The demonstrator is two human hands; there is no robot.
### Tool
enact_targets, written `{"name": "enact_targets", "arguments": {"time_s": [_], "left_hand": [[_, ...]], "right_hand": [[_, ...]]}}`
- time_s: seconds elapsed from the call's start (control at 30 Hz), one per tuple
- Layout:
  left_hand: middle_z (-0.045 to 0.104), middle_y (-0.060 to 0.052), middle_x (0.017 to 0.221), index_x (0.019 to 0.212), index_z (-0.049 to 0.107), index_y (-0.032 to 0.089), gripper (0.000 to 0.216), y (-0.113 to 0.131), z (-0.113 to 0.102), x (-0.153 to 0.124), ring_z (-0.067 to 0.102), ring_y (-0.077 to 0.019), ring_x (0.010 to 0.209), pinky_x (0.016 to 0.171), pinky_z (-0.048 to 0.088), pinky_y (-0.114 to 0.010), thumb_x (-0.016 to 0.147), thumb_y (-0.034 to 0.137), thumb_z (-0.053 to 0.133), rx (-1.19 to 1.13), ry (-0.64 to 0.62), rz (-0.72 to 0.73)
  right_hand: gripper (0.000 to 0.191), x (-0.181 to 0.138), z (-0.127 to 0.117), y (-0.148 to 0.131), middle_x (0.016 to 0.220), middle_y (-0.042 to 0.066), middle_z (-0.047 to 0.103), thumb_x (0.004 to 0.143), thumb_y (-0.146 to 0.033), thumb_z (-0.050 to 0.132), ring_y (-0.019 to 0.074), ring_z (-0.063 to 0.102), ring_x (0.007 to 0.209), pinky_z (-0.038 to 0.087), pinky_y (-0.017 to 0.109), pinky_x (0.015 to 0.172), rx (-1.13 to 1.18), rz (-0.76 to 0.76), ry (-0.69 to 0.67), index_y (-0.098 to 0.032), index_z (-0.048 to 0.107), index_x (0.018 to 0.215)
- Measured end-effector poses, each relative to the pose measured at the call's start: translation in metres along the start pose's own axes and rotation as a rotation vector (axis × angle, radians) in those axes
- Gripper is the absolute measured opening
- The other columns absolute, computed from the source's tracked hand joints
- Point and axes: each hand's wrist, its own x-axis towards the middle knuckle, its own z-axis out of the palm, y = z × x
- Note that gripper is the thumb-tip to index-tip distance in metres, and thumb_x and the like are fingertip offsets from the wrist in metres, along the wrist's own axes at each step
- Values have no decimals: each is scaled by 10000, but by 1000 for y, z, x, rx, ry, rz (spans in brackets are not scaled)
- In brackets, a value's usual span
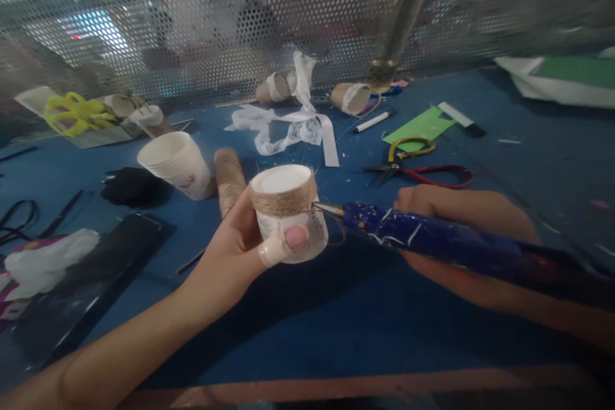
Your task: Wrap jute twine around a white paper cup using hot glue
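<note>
My left hand is wrapped round a white paper cup, its taped thumb across the front. Brown twine circles the upper part of the cup in a band, and a loose end hangs off its right side. A blue hot glue gun is gripped in my right hand. Its metal nozzle meets, or nearly meets, the right edge of the twine band. Behind my left hand lies a twine roll, beside a tilted stack of white paper cups.
Red-and-yellow-handled snips lie beyond my right hand, near green paper and a marker. White lace ribbon and twine-wrapped cups sit farther back, before a perforated metal screen. Yellow scissors stand at left.
</note>
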Motion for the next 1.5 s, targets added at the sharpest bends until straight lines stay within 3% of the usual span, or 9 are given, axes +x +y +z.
{"name": "enact_targets", "arguments": {"time_s": [0.2, 0.5, 0.67, 1.0, 1.23, 1.37, 1.5], "left_hand": [[791, -83, 1251, 1338, 718, 263, 599, 0, 4, 3, 735, -335, 1223, 1068, 597, -450, 833, 481, 954, 70, 30, 57], [789, -6, 1209, 1334, 725, 299, 479, 2, 5, -2, 732, -268, 1174, 1049, 600, -377, 901, 367, 917, 69, 39, 95], [802, -29, 1228, 1358, 707, 278, 495, 1, 3, -1, 741, -288, 1188, 1050, 618, -400, 915, 385, 902, 77, 24, 123], [795, -38, 1253, 1380, 706, 285, 561, 5, 6, -2, 727, -318, 1218, 1102, 582, -438, 879, 400, 929, 109, 59, 81], [780, 2, 1326, 1403, 725, 309, 439, -1, -3, -2, 698, -269, 1283, 1116, 563, -336, 982, 387, 824, 35, -46, 114], [768, -44, 1352, 1476, 699, 300, 442, -12, -11, 1, 701, -279, 1250, 1082, 579, -365, 1050, 410, 738, 29, -115, 196], [743, -71, 1442, 1494, 687, 296, 416, -19, -14, 2, 668, -312, 1342, 1148, 545, -428, 1101, 428, 654, 32, -133, 185]], "right_hand": [[219, -5, -3, -9, 679, -71, 530, 892, -232, 621, 147, 507, 617, 335, 343, 607, -140, 28, -49, -283, 451, 763], [232, -6, -4, -4, 646, -75, 505, 852, -185, 615, 142, 492, 581, 309, 341, 587, -180, 10, -67, -282, 435, 741], [275, -3, -4, -12, 638, -57, 507, 893, -239, 618, 155, 471, 589, 318, 344, 593, -194, 65, -35, -284, 412, 717], [241, -8, -1, -3, 652, -84, 494, 842, -161, 607, 130, 429, 533, 306, 332, 576, -197, -13, -45, -281, 416, 758], [267, -3, -4, -13, 637, -70, 467, 897, -220, 591, 141, 434, 569, 305, 342, 583, -207, 45, -38, -286, 398, 725], [271, -2, -4, -14, 638, -73, 472, 923, -289, 594, 147, 416, 573, 305, 350, 588, -183, 67, -38, -291, 393, 741], [268, -3, -4, -15, 633, -76, 471, 939, -260, 574, 138, 422, 569, 311, 341, 584, -191, 84, -38, -289, 406, 733]]}}
